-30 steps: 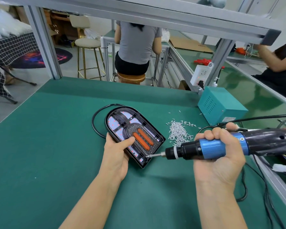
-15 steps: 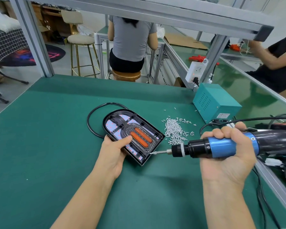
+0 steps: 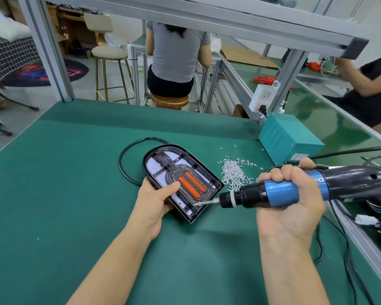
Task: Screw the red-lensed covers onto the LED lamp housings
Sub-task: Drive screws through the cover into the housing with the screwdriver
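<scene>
An arch-shaped black LED lamp housing (image 3: 163, 160) lies on the green bench, its cover with two red oval lenses (image 3: 191, 184) seated inside. My left hand (image 3: 154, 201) grips the housing's near left edge, thumb on top. My right hand (image 3: 290, 194) grips a blue and black electric screwdriver (image 3: 282, 190) held level. Its bit tip (image 3: 199, 203) touches the cover near the housing's front right corner. A pile of small silver screws (image 3: 232, 173) lies just right of the housing.
A teal power box (image 3: 288, 139) stands at the back right with a white socket strip (image 3: 263, 96) behind it. The lamp's black cable (image 3: 124, 166) loops left of the housing. Cords trail along the right bench rail (image 3: 361, 243). People sit at neighbouring benches.
The screwdriver bit has moved left onto the cover's front right corner. My left hand keeps its hold on the housing. The camera view has shifted slightly.
</scene>
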`<action>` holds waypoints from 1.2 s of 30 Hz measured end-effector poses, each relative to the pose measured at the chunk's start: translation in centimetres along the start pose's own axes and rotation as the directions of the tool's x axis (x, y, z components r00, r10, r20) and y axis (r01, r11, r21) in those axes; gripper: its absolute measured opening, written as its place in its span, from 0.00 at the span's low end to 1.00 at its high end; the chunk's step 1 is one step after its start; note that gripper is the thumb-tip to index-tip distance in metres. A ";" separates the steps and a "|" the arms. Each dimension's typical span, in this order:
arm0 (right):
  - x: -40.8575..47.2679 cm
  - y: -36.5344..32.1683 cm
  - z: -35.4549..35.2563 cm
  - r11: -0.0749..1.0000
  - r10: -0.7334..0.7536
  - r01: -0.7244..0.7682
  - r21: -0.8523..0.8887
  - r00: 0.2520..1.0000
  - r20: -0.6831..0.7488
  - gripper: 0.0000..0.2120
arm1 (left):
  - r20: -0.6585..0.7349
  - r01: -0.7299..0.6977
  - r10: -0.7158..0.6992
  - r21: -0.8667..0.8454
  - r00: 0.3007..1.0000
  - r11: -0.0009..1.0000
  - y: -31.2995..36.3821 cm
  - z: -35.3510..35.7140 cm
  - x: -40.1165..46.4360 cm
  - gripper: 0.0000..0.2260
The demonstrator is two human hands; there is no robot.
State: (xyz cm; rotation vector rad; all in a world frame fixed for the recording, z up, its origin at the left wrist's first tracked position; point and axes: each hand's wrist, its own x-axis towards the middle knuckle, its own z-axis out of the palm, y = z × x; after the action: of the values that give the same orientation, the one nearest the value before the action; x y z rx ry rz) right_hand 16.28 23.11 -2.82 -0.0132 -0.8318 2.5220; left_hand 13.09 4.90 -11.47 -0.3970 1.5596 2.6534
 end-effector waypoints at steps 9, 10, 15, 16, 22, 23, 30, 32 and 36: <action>-0.3 0.8 -0.4 0.996 -0.035 0.038 -0.080 0.999 0.037 0.13 | 0.009 -0.078 0.077 0.058 0.997 0.995 -0.3 0.0 -0.5 0.18; -0.3 0.9 -0.4 0.996 -0.037 0.040 -0.081 0.998 0.041 0.13 | 0.009 -0.082 0.081 0.058 0.997 0.995 -0.3 0.1 -0.5 0.18; -0.3 1.0 -0.4 0.995 -0.046 0.050 -0.088 0.998 0.050 0.14 | 0.015 -0.098 0.097 0.060 0.995 0.993 -0.4 0.1 -0.7 0.19; -0.3 1.1 -0.4 0.995 -0.045 0.050 -0.092 0.998 0.052 0.14 | 0.017 -0.101 0.100 0.061 0.995 0.993 -0.4 0.1 -0.7 0.19; -0.6 1.4 -0.6 0.988 -0.048 0.060 -0.144 0.995 0.087 0.14 | 0.014 -0.110 0.109 0.061 0.994 0.992 -0.6 0.0 -0.7 0.19; -0.6 1.5 -0.6 0.986 -0.049 0.063 -0.153 0.995 0.092 0.14 | 0.013 -0.109 0.109 0.062 0.994 0.992 -0.6 0.0 -0.7 0.19; -0.7 1.8 -0.4 0.977 -0.059 0.081 -0.196 0.991 0.119 0.14 | 0.007 -0.112 0.112 0.060 0.994 0.992 -0.8 -0.1 -0.6 0.19; -0.7 1.9 -0.3 0.975 -0.066 0.091 -0.205 0.990 0.125 0.14 | 0.008 -0.111 0.111 0.065 0.994 0.992 -0.8 -0.1 -0.6 0.18; -0.8 1.9 0.0 0.968 -0.071 0.103 -0.230 0.987 0.144 0.14 | 0.007 -0.108 0.108 0.063 0.994 0.992 -0.8 0.0 -0.6 0.19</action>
State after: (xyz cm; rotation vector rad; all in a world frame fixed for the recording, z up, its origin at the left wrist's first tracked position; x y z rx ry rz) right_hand 16.17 21.38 -4.05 0.1144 -1.1587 2.3482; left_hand 13.79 5.33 -12.00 -0.3141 1.7068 2.6719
